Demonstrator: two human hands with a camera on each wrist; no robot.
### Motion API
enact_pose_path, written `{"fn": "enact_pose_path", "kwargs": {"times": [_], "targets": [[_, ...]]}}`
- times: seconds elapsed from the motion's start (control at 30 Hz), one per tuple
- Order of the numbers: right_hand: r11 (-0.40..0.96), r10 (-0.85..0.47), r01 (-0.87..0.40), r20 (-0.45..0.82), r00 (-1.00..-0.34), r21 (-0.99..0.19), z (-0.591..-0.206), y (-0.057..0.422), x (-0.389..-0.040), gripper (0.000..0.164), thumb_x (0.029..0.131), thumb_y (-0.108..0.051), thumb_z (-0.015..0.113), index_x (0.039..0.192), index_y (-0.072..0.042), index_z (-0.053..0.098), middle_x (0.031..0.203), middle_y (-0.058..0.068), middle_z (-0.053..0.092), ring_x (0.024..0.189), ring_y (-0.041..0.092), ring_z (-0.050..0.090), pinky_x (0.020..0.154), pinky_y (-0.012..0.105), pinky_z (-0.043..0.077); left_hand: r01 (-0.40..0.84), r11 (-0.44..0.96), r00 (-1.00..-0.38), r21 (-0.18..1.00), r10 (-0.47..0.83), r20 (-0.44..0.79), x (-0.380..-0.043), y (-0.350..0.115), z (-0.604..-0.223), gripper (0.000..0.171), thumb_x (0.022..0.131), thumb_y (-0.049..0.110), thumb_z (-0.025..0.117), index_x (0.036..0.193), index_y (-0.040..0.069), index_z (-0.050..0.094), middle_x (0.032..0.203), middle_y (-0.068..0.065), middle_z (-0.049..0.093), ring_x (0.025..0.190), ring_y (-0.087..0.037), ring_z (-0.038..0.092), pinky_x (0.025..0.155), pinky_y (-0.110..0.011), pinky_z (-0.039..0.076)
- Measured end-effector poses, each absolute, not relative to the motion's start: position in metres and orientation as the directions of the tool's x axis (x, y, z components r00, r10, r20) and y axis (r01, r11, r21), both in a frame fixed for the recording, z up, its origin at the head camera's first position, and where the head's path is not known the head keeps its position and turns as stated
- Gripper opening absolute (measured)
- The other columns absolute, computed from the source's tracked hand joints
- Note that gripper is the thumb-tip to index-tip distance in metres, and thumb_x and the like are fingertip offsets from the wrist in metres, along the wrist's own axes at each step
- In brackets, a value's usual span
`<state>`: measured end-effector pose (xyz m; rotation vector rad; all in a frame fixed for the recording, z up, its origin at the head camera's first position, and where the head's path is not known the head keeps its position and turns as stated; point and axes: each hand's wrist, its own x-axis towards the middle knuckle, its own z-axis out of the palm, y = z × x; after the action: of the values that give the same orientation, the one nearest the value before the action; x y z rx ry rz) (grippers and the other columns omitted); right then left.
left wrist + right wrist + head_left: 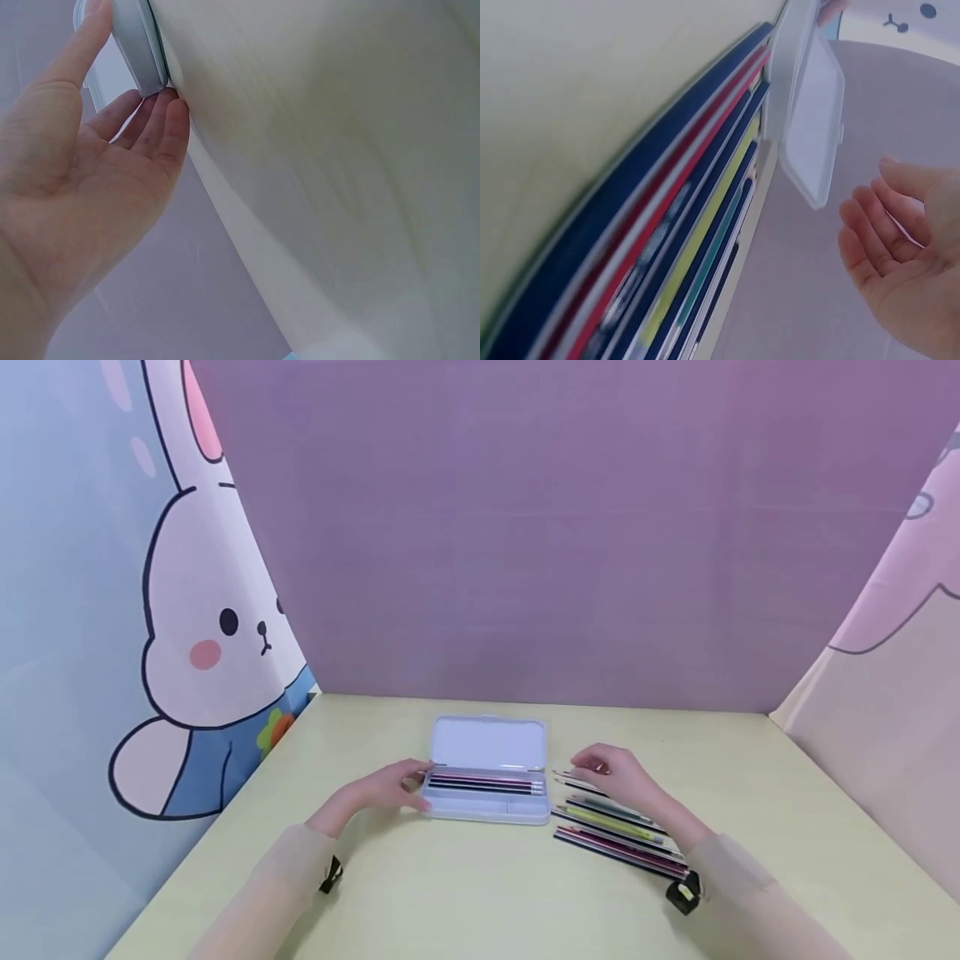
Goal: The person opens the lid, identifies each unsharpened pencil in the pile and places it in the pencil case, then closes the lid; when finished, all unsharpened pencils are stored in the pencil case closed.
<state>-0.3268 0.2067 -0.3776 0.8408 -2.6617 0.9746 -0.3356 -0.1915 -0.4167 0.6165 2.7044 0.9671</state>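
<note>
A white pencil case [467, 815] lies open on the table, its lid [489, 743] tipped back. Several dark and red pencils [483, 782] lie in its rear compartment; the front compartments hold nothing. My left hand [388, 786] grips the case's left end, thumb at the front corner and fingers at the back, as the left wrist view shows on the case wall [139, 52]. Over the far end of a row of loose pencils, my right hand [618, 778] hovers with loosely bent fingers. Nothing is between its fingers [874, 240] in the right wrist view.
The loose pencils lie side by side right of the case, among them a yellow pencil [611, 824] and dark red pencils [626, 847] nearer me. A purple curtain [540, 543] closes off the back of the table [450, 893], with a rabbit-printed cloth [202, 568] at left.
</note>
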Motion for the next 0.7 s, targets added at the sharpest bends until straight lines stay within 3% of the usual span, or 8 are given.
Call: {"fn": "enact_pose_path", "kwargs": {"times": [0.3,0.7], "targets": [[0.651,-0.431,-0.563,0.363,-0.827,-0.510,-0.383,0.241,-0.318,0.020,0.087,-0.012,0.065,0.102,0.001,0.067,0.088,0.003,0.068,0.078,0.008,0.060,0.066,0.022,0.052,0.331,0.699,-0.885,0.634,0.463,-0.049,-0.336,-0.192,-0.413,0.079,0.078,0.033,0.076,0.141,0.003,0.040,0.137,-0.018,0.046,0.121,-0.034,0.048,0.101,-0.048,0.042],[0.685,-0.459,-0.503,0.223,-0.860,-0.527,-0.389,0.268,-0.303,0.018,0.088,-0.018,0.065,0.100,-0.005,0.068,0.087,-0.001,0.066,0.073,0.004,0.055,0.063,0.020,0.050,0.338,0.683,-0.878,0.648,0.476,-0.044,-0.338,-0.194,-0.417,0.079,0.078,0.033,0.076,0.140,0.002,0.039,0.137,-0.019,0.046,0.121,-0.035,0.049,0.099,-0.047,0.044]]}}
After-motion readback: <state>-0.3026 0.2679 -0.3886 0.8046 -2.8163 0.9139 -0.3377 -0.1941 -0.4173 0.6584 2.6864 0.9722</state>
